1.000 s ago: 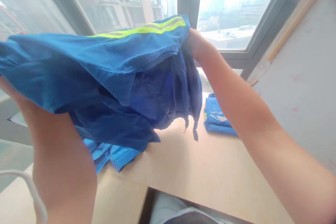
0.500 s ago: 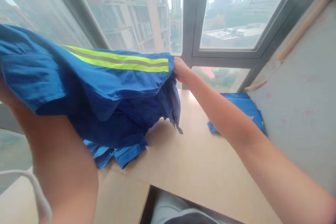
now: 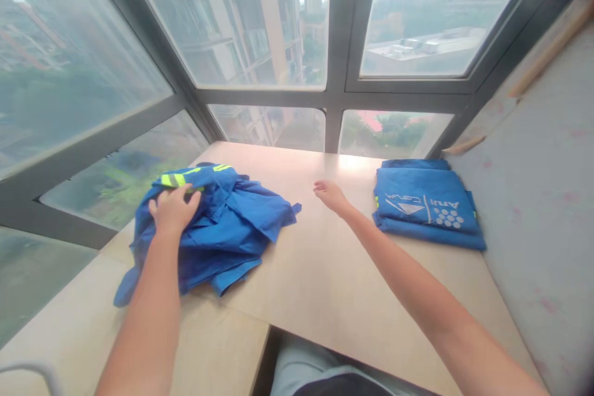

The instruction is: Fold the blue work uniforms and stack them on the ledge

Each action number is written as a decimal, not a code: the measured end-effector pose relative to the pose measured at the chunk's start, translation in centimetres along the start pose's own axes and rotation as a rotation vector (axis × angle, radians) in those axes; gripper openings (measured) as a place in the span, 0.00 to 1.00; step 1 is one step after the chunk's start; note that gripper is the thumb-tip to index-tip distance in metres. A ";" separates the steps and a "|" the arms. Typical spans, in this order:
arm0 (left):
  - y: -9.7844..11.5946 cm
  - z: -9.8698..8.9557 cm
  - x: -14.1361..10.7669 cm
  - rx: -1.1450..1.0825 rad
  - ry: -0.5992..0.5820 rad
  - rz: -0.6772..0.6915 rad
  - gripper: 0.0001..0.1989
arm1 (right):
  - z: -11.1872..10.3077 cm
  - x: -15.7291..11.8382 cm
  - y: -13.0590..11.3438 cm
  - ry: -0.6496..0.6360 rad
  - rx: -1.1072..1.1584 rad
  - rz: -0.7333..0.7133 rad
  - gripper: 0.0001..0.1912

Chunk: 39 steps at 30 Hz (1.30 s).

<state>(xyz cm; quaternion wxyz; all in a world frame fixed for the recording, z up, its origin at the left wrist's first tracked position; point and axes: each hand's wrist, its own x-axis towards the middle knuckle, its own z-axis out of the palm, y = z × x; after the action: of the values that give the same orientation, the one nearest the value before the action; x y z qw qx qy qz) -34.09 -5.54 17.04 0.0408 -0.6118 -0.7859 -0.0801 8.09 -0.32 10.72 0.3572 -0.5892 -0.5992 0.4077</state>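
Note:
A crumpled blue garment with yellow-green and grey reflective strips lies in a heap on the left part of the wooden table. My left hand rests on top of the heap near a reflective strip, its fingers spread. To the right of the heap, my right hand hovers over the tabletop with nothing in it, fingers loosely apart and touching no cloth. A folded blue garment with white printing lies flat at the right.
Windows in grey frames stand behind and left of the table. A pale wall borders its right side. A white cable shows at the lower left, and my legs are below the table edge.
The garment that was stretched up between both hands has come down onto the table in a heap. My right hand has let go of it and is lower; my left hand has come into view.

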 end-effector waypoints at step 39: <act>2.3 5.2 -7.3 -0.034 0.069 0.170 0.17 | -8.7 -17.0 23.6 0.401 0.169 0.340 0.21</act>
<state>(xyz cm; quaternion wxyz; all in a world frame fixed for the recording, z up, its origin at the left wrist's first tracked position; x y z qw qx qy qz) -29.88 -11.04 10.94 0.0644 -0.6736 -0.7280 -0.1107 26.67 -17.31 -6.23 0.4430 -0.7183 -0.3729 0.3856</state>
